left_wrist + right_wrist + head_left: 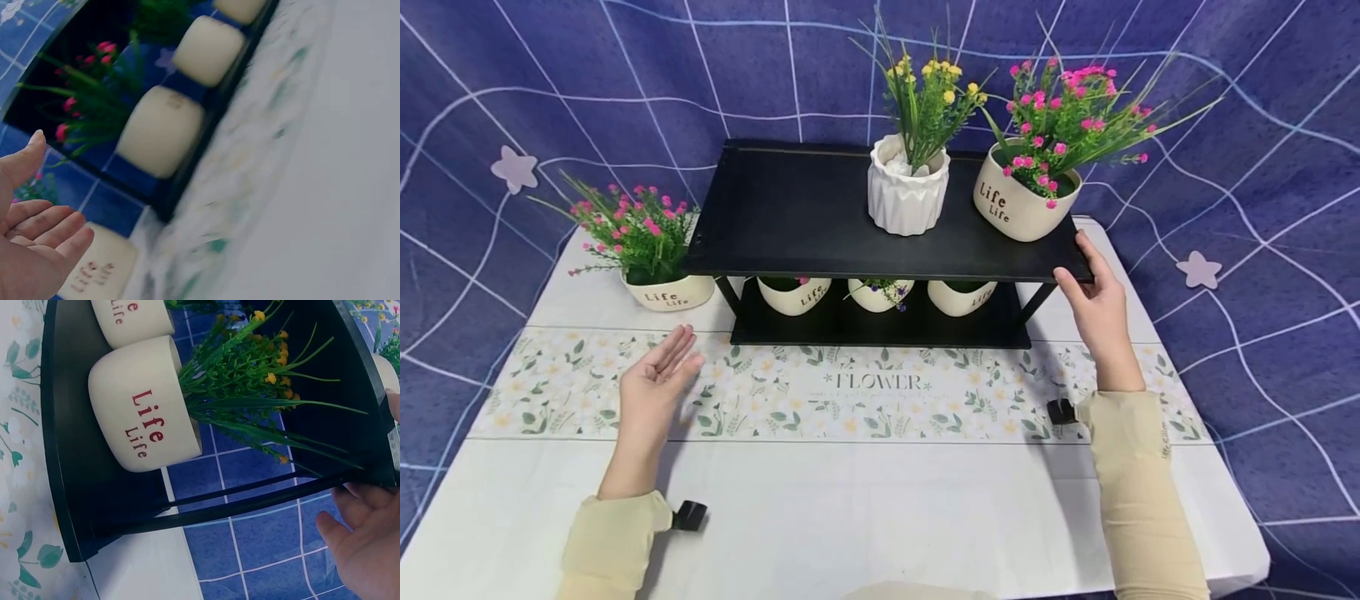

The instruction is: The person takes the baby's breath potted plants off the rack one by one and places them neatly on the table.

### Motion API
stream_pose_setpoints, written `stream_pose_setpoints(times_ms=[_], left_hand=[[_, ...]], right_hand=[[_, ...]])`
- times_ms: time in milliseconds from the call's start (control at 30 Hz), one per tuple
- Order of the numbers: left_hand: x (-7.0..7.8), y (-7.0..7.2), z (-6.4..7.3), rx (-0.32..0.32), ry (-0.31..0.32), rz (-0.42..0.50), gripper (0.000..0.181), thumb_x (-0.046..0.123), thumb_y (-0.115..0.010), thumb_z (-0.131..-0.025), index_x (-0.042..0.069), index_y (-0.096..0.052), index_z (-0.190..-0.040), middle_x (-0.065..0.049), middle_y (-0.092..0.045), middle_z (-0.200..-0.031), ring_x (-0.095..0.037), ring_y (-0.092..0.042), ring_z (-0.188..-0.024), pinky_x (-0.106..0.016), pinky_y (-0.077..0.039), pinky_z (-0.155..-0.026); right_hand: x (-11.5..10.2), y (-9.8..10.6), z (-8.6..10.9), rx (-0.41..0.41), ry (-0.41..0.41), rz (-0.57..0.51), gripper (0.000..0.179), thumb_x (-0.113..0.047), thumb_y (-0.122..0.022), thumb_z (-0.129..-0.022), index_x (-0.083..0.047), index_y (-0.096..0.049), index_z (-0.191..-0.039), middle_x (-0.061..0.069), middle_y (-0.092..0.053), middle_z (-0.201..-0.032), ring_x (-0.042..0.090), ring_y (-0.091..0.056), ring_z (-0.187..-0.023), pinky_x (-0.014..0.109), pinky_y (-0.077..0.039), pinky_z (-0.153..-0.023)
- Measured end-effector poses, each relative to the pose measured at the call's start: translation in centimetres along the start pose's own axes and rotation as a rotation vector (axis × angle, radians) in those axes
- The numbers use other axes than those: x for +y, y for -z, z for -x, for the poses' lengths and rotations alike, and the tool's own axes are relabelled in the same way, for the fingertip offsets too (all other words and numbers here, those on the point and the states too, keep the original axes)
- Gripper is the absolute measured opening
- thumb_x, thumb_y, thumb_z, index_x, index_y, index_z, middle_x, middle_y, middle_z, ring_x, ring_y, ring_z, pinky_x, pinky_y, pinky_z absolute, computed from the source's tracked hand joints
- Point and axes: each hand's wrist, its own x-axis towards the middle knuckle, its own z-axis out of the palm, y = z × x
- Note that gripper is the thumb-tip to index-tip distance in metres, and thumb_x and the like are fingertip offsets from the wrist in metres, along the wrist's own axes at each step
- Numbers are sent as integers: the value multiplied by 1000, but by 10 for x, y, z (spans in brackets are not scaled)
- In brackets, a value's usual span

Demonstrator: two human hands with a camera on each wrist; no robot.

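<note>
My right hand (1101, 312) grips the front right corner of the black two-tier shelf's top board (797, 208); in the right wrist view its fingers (356, 512) reach beneath that board. On top stand a white ridged pot (908, 196) with yellow flowers and a cream "Life" pot (1026, 200) with pink flowers. My left hand (653, 383), palm turned inward and fingers extended, holds nothing. It hovers over the table in front of another cream "Life" pot (670, 294) with pink flowers, left of the shelf.
Several cream pots, among them one with yellow flowers (144, 406), stand on the lower tier, partly hidden by the top board. A floral runner lettered "FLOWER" (880, 400) crosses the white table (865, 508). Behind hangs a blue gridded cloth (625, 67).
</note>
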Motion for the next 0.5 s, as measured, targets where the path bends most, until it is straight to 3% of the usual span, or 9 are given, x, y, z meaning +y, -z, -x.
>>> stream_pose_setpoints(times_ms=[200,367,500], left_hand=[[-13,-11,8,-60,10,-78,63,6,-67,-90,-8,-38,-144,-25,-40,-147,-12,-51,-132,-9,-43,-99],[-12,-22,10,-102,-48,-54,61,4,-68,-89,-11,-40,-141,-27,-42,-145,-6,-54,-128,-13,-44,-101],[-2,-39,12,-171,-120,-62,59,1,-68,-88,-11,-42,-140,-20,-49,-143,1,-56,-122,-13,-45,-100]], right_hand=[[0,-2,-2,-12,-3,17,57,-13,-59,-96,-14,-39,-149,2,-38,-155,12,-45,-134,5,-41,-98],[-1,0,-1,-10,-3,18,57,-12,-59,-96,-14,-39,-149,1,-39,-155,15,-46,-134,3,-40,-97],[-1,1,0,-12,-2,22,56,-13,-59,-97,-14,-39,-149,2,-38,-155,16,-45,-136,3,-40,-97]])
